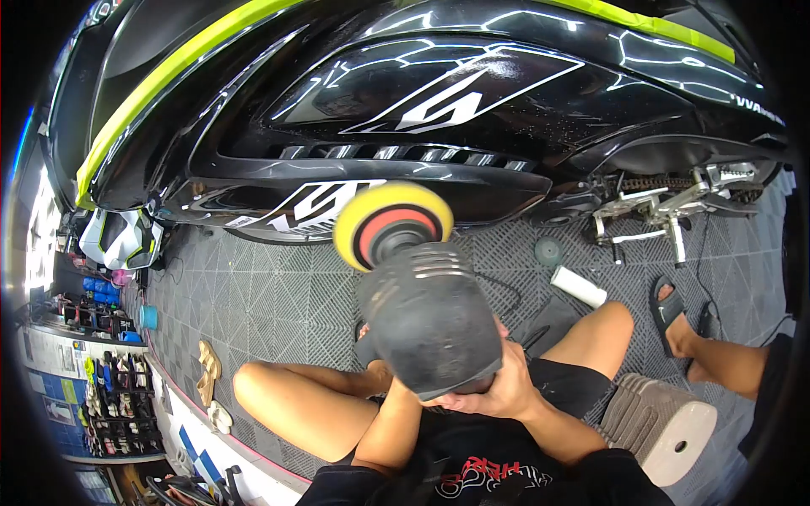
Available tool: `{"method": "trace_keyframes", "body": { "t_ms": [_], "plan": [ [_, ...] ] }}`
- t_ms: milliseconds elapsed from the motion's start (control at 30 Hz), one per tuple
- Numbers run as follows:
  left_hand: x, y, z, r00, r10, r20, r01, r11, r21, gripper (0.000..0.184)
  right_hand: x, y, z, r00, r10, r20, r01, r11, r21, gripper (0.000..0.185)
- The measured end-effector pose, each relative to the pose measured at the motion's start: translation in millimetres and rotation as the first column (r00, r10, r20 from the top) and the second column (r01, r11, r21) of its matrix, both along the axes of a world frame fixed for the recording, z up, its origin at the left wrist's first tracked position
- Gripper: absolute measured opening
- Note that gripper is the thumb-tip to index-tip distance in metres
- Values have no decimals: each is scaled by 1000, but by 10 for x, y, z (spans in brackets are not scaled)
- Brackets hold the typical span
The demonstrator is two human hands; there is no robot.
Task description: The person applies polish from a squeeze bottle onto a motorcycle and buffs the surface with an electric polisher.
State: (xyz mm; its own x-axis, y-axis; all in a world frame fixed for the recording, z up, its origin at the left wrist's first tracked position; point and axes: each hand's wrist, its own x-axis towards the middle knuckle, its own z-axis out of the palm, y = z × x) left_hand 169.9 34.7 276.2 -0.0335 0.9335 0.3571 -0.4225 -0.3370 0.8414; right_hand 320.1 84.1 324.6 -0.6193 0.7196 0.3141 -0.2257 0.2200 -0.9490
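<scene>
A black polisher (pixel 434 320) with a round yellow pad (pixel 439 202) and a red backing ring is held up in front of my body. My right hand (pixel 512 384) wraps round the rear of its body from the right. My left hand (pixel 411 395) reaches in under the polisher from the left; its fingers are hidden. The pad overlaps the lower edge of a glossy black motorcycle fairing (pixel 337 181) with white lettering and yellow-green tape (pixel 202 55). Whether the pad touches the panel I cannot tell.
A white cylinder (pixel 579 287) and a round green pad (pixel 548 251) lie on the grey tiled floor (pixel 278 295). At right are a ribbed tan roll (pixel 658 426) and another person's sandalled foot (pixel 672 325). The metal stand (pixel 650 211), loose sandals (pixel 208 373) and a cable are nearby.
</scene>
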Motion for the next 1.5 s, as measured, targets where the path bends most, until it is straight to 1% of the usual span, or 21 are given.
{"method": "trace_keyframes", "body": {
  "t_ms": [33,133,200,233,267,300,333,400,433,533,567,667,867,900,1000,1133,1233,1333,1367,1467,1500],
  "plan": [
    [-72,126,104,999,-39,-13,40,994,98,75,-31,4,48,1000,2,-10,-2,1000,-15,66],
    [-19,144,155,999,-12,31,8,992,123,76,-60,17,142,999,-14,-35,13,999,-46,61],
    [185,138,516,995,64,74,-62,998,-25,79,-6,30,123,1000,-12,-14,12,999,-36,60],
    [168,76,328,995,42,85,-37,998,-53,82,26,29,93,1000,-17,-10,16,999,-40,60],
    [115,-32,-6,995,20,98,-12,997,-82,85,64,16,41,1000,-21,-5,20,999,-47,60],
    [145,-28,-76,994,20,107,-12,997,-71,88,106,9,-15,1000,-24,0,24,998,-53,61],
    [176,-24,-146,993,20,115,-13,998,-60,90,158,13,-68,1000,-4,20,5,999,-50,68],
    [314,131,24,994,45,95,-45,999,-1,92,241,11,-174,998,37,58,-34,998,-45,82],
    [328,152,58,997,50,67,-50,999,1,92,246,-24,-223,999,13,32,-8,990,-142,78],
    [334,180,98,998,51,-22,-51,999,-14,93,331,-88,-367,1000,13,18,-8,963,-268,73],
    [328,184,97,998,50,-42,-51,999,-16,93,332,-102,-351,1000,-17,6,18,952,-305,70],
    [313,196,102,996,52,-70,-52,999,-2,93,321,-145,-341,992,-123,-26,110,946,-304,69],
    [55,178,64,1000,-1,-17,2,994,105,94,100,-86,-174,999,-42,-22,38,987,-156,80],
    [-11,183,95,1000,-9,-8,10,991,136,95,100,-10,-97,994,86,74,-83,996,-38,89],
    [-112,175,197,999,-35,25,28,976,216,95,-96,-2,105,999,2,44,-5,998,62,80],
    [-122,155,230,999,-33,20,28,972,235,95,-116,-15,104,998,66,24,-66,998,-21,78],
    [-54,164,113,1000,-16,5,15,981,194,93,-2,-24,21,997,39,70,-40,999,3,78],
    [-38,186,109,1000,-9,13,6,984,177,91,-16,-69,-81,999,-14,-51,6,986,-168,76],
    [-38,198,165,1000,-10,30,4,983,182,90,2,-16,-36,999,9,32,-8,999,-35,79],
    [-40,199,390,996,2,85,-19,980,200,88,-132,37,120,999,27,20,-28,998,47,85],
    [-23,196,445,996,18,92,-37,979,201,87,-121,22,101,993,95,67,-95,996,-1,91]
  ]
}}
